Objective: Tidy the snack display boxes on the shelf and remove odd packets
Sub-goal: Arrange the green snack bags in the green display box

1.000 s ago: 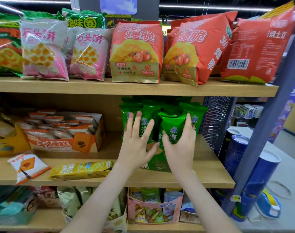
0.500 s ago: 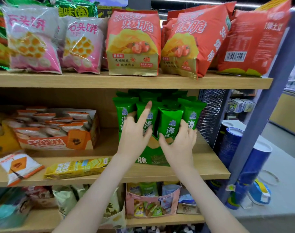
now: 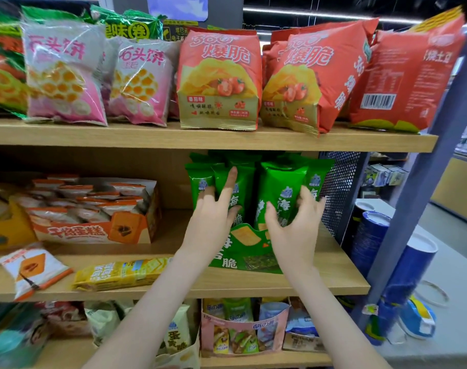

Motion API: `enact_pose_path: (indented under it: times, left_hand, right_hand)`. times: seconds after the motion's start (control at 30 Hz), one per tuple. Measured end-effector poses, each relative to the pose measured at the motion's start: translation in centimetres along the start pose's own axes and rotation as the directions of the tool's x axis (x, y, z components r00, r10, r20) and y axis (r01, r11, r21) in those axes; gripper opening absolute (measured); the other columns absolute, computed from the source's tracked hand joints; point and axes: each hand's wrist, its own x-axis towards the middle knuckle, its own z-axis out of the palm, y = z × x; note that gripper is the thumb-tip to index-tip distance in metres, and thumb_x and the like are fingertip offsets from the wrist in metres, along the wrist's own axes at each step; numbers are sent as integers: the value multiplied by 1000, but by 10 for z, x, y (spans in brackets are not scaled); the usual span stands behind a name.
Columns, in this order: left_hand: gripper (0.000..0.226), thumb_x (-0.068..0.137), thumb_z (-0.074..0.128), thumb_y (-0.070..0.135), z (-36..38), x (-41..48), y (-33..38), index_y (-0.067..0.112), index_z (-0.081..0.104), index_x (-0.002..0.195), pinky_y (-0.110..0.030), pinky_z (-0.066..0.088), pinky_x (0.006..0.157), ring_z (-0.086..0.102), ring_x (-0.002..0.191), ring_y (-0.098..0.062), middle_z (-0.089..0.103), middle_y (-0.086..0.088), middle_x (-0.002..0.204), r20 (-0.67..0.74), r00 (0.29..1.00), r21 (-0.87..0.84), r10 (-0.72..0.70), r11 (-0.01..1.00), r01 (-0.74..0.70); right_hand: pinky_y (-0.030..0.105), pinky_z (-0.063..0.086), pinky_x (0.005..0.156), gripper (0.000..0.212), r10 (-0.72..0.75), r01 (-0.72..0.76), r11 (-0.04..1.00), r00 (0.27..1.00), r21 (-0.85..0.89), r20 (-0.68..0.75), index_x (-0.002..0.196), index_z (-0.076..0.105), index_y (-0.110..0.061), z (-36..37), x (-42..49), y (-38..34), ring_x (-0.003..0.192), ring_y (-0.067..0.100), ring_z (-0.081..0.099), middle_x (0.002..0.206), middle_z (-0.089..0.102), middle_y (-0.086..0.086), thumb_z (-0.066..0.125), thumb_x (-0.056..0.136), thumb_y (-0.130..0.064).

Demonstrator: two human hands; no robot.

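Head view: on the middle shelf [image 3: 320,279], right end, the green display box [image 3: 243,253] holds at least five upright green packets [image 3: 200,179]. The left hand [image 3: 213,225], fingers spread, touches them. The right hand [image 3: 293,233] curls round one front packet [image 3: 283,187]. Two loose packets lie left: an orange-white packet [image 3: 31,267] and a yellow packet [image 3: 123,272].

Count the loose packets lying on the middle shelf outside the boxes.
2: a white-and-orange packet at the front left, a long yellow packet to its right. More may be hidden further back.

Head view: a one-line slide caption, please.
Right hand grips a green packet in the display box on the middle shelf; left hand touches the neighbouring packets.
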Motion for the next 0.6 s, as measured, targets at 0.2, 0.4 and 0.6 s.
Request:
enact_pose_path:
  times: [0.2, 0.4, 0.6]
  left_hand:
    - [72, 91, 67, 25, -1, 0, -1, 23, 28, 151, -30, 43, 54, 54, 72, -37, 54, -21, 90, -7, 1000, 16, 8, 1000, -8]
    - [49, 99, 42, 39, 5, -4, 12, 19, 46, 144, -41, 42, 87, 44, 106, -36, 47, -27, 123, -158, 987, 83, 6, 996, 7]
    - [56, 96, 46, 51, -1, -1, 51, 9, 59, 129, -40, 32, 93, 58, 104, -26, 65, -9, 112, -258, 962, 26, 93, 996, -89]
  right_hand:
    - [59, 39, 102, 75, -27, 25, 992, 1000, 120, 9, 138, 36, 1, -9, 9, 3, 123, 35, 44, 124, 48, 11, 57, 84, -45]
    - [66, 38, 99, 72, -104, 110, 993, 988, -43, 114, 128, 44, 2, -1, -8, 18, 110, 17, 41, 111, 51, 3, 63, 80, -49]
    - [27, 35, 94, 47, -196, 196, 979, 981, -60, 10, 123, 52, 1, -9, -9, 33, 106, 21, 40, 114, 45, 9, 51, 92, -34]
